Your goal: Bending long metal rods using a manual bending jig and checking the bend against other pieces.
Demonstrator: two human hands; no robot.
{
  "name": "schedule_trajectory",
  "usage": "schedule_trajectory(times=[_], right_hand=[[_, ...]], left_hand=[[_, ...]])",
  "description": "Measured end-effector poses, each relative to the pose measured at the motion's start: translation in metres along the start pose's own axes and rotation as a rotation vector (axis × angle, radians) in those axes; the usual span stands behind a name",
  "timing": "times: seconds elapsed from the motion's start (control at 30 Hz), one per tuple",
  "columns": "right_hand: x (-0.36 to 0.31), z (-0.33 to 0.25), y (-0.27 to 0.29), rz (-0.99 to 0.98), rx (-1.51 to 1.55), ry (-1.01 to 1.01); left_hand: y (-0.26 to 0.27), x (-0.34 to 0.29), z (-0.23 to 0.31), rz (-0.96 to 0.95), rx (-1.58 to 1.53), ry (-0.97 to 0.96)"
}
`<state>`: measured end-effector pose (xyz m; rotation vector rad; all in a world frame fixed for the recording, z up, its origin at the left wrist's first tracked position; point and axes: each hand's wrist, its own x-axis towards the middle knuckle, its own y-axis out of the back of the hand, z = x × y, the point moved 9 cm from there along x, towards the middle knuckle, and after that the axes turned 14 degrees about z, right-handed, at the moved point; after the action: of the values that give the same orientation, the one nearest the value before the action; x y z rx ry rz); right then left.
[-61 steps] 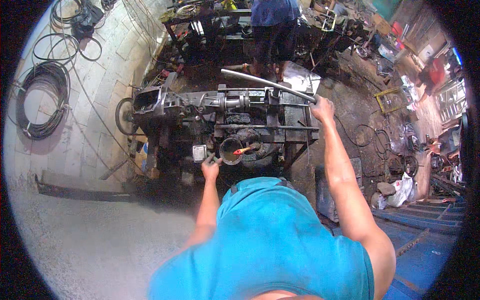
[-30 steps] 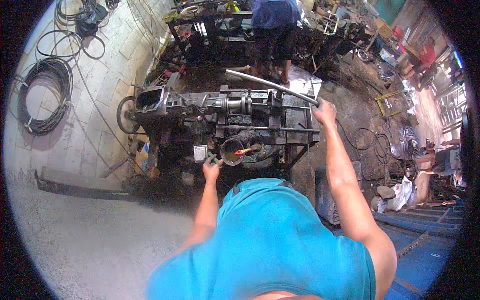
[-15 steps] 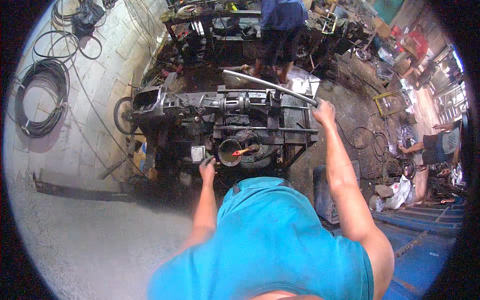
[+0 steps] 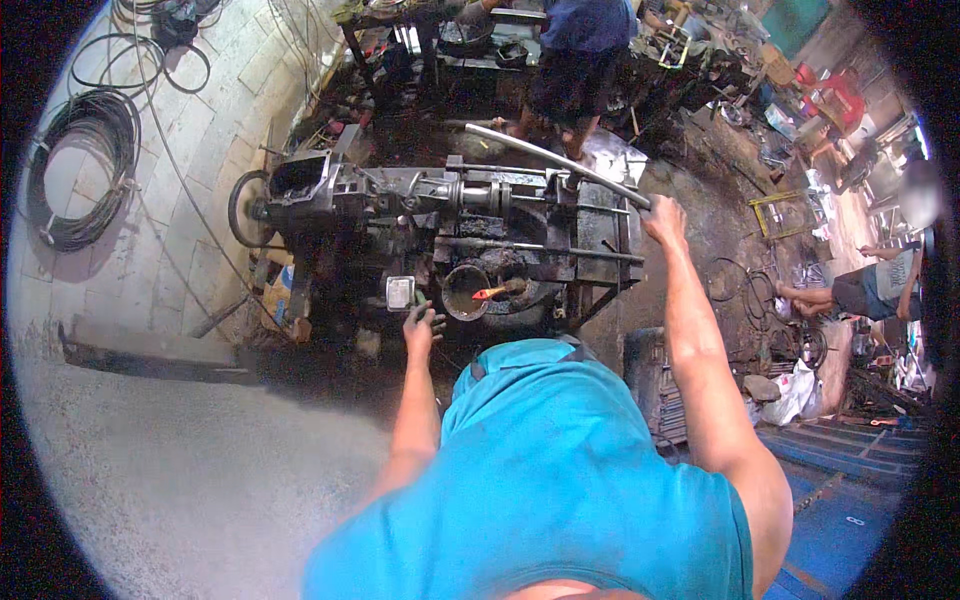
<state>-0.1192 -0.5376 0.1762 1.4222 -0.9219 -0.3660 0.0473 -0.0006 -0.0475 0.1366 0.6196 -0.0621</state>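
Note:
A long pale metal pipe (image 4: pixel 550 157) slants over the far rail of a greasy black machine (image 4: pixel 480 205). My right hand (image 4: pixel 663 219) is wrapped around its near right end, with the arm stretched out. My left hand (image 4: pixel 424 325) is low at the machine's near side, dark-stained fingers apart, just below a small pale square box (image 4: pixel 400 293). Whether a fingertip touches the box I cannot tell. Right of that hand is a round can (image 4: pixel 462 306), and a brush with an orange-red handle (image 4: pixel 489 293) lies across its rim.
A black wheel (image 4: pixel 247 208) stands at the machine's left end. Coiled cable (image 4: pixel 75 170) hangs on the pale block wall. Behind the machine stands a person in dark blue (image 4: pixel 585 70); another person (image 4: pixel 885 285) is at far right. A ridged dark metal block (image 4: pixel 660 385) sits below my right arm.
The view has shifted slightly. My left hand's fingers have spread apart below the box. My right hand keeps its grip on the pipe, which lies at much the same slant.

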Motion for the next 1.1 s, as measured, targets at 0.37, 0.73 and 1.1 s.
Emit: schedule_trajectory(times=[0.37,0.73,1.1], right_hand=[[-0.006,0.023,0.01,-0.073,-0.033,-0.095],[-0.004,0.073,0.004,-0.149,-0.16,-0.175],[0.004,0.131,0.018,-0.112,-0.166,-0.153]], left_hand=[[0.009,0.01,-0.028,0.03,-0.098,-0.116],[0.057,0.03,-0.086,0.344,0.921,0.093],[0.062,0.039,-0.048,0.697,0.625,0.023]])
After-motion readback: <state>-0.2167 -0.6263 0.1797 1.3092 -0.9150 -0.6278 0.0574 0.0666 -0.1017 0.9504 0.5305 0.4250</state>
